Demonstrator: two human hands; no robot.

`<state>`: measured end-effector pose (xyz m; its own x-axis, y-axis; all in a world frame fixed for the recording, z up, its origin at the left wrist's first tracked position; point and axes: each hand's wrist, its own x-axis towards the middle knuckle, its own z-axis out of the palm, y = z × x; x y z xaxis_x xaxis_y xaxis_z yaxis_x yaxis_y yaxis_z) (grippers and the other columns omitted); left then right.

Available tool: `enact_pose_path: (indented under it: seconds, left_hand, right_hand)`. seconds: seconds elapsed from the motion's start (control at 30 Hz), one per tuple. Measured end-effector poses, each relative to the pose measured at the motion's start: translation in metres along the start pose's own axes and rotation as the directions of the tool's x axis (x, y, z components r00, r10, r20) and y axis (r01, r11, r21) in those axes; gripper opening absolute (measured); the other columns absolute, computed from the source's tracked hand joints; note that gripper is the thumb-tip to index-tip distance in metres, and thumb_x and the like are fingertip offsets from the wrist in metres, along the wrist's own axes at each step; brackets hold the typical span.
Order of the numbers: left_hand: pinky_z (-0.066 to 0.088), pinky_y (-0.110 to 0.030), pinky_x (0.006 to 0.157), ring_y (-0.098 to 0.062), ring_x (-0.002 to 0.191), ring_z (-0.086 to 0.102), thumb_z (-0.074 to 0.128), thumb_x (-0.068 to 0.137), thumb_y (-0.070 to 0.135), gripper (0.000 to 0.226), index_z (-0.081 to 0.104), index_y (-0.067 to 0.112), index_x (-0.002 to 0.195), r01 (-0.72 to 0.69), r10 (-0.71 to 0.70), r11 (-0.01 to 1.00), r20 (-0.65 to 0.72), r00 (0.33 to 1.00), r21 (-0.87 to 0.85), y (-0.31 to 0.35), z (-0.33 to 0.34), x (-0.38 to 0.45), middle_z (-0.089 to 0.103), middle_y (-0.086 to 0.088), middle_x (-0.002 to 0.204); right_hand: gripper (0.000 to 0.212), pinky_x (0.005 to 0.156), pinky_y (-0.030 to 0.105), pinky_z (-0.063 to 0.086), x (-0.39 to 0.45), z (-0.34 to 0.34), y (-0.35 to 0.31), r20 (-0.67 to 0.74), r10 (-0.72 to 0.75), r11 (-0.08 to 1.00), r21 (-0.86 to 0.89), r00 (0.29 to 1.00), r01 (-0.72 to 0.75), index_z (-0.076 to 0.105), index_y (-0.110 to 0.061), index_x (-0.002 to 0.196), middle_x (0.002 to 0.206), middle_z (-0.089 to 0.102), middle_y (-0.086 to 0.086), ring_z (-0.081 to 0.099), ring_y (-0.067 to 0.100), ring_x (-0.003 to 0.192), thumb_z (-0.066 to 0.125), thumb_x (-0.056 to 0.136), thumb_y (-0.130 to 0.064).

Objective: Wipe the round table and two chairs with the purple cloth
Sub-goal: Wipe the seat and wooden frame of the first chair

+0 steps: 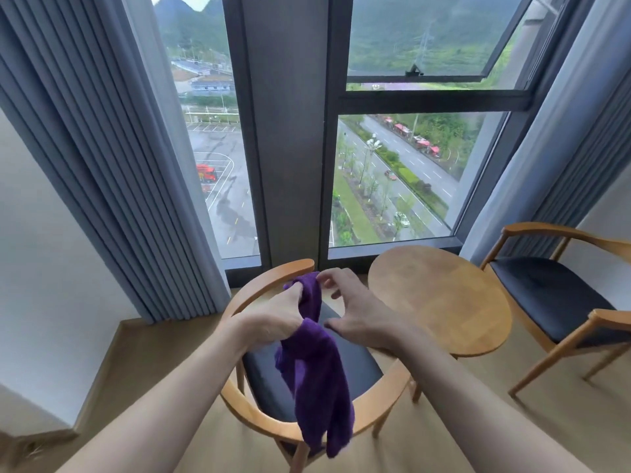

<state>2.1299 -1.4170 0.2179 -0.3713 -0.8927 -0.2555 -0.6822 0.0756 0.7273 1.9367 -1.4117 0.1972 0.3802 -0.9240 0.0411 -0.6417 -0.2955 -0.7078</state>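
Note:
My left hand (pixel 278 317) grips the purple cloth (pixel 316 377), which hangs down crumpled over the near chair (pixel 263 380). My right hand (pixel 355 308) is spread beside it, its fingertips touching the cloth's upper end. The near chair has a curved wooden frame and a black seat and stands directly below both hands. To its right stands the round wooden table (pixel 440 302). The second chair (pixel 560 295), same wood and black seat, sits at the right beyond the table.
A tall window (pixel 392 179) with a dark frame fills the wall behind the furniture. Grey curtains (pixel 102 158) hang at left and right. White wall at the left, wooden floor (pixel 164 363) around the chairs.

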Motion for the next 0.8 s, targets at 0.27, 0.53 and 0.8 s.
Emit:
enact_pose_path:
  seconds: [0.27, 0.53, 0.8]
  left_hand:
    - [0.047, -0.050, 0.088, -0.034, 0.098, 0.059, 0.074, 0.082, -0.009, 0.048, 0.055, -0.008, 0.126, 0.083, 0.004, 0.967, 0.339, 0.941, -0.242, 0.009, -0.040, 0.006, 0.062, -0.026, 0.113]
    - [0.062, -0.028, 0.076, -0.023, 0.121, 0.060, 0.074, 0.080, -0.012, 0.081, 0.043, 0.021, 0.147, 0.096, -0.096, 0.995, 0.452, 0.887, 0.022, 0.020, -0.057, 0.021, 0.057, -0.005, 0.139]
    - [0.059, -0.025, 0.085, -0.022, 0.118, 0.067, 0.077, 0.086, -0.002, 0.069, 0.052, 0.022, 0.146, 0.021, 0.081, 0.903, 0.219, 0.972, -0.429, -0.006, -0.065, 0.021, 0.059, -0.007, 0.138]
  right_hand:
    - [0.048, 0.099, 0.021, 0.048, -0.026, 0.022, -0.026, 0.000, -0.202, 0.965, 0.167, 0.979, 0.200, 0.053, -0.027, 0.123, 0.127, 0.051, -0.011, 0.055, 0.009, 0.119, 0.070, 0.080, -0.015]
    - [0.018, 0.078, 0.026, 0.057, -0.006, 0.032, -0.045, 0.222, -0.049, 0.936, 0.351, 0.974, -0.033, 0.059, -0.041, 0.096, 0.092, 0.069, -0.014, 0.069, 0.010, 0.090, 0.071, 0.084, -0.039]
    - [0.017, 0.061, 0.027, 0.055, 0.013, 0.021, -0.027, 0.107, 0.239, 0.867, 0.424, 0.965, -0.262, 0.075, -0.020, 0.083, 0.076, 0.075, 0.002, 0.072, 0.020, 0.072, 0.066, 0.073, -0.031]
